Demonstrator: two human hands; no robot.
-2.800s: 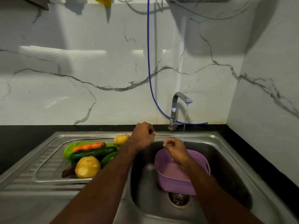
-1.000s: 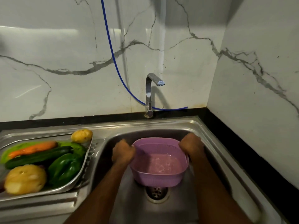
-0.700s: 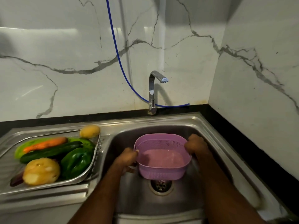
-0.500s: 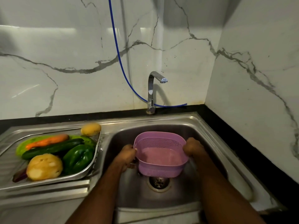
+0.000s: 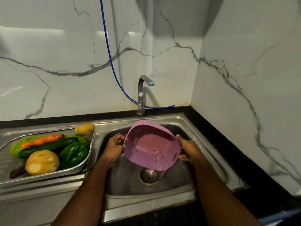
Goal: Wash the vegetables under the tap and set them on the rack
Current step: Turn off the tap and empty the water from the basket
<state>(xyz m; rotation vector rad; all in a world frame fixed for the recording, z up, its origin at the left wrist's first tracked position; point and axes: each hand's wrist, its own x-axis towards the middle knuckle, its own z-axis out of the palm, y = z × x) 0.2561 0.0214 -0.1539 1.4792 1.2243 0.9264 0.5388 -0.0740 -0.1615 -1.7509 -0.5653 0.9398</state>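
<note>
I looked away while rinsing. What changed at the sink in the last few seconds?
The tap, running earlier, is off. Both hands, left hand and right hand, took hold of the purple basin, lifted it level, then tipped it; water now spills toward the drain. The vegetables in the steel tray stayed put.

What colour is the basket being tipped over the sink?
Light purple basket, seen in the head view.

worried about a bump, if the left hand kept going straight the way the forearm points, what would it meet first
Probably the back wall of the steel sink basin just beyond the left hand, which grips the tilted pink plastic basin; depth is unclear.
</note>
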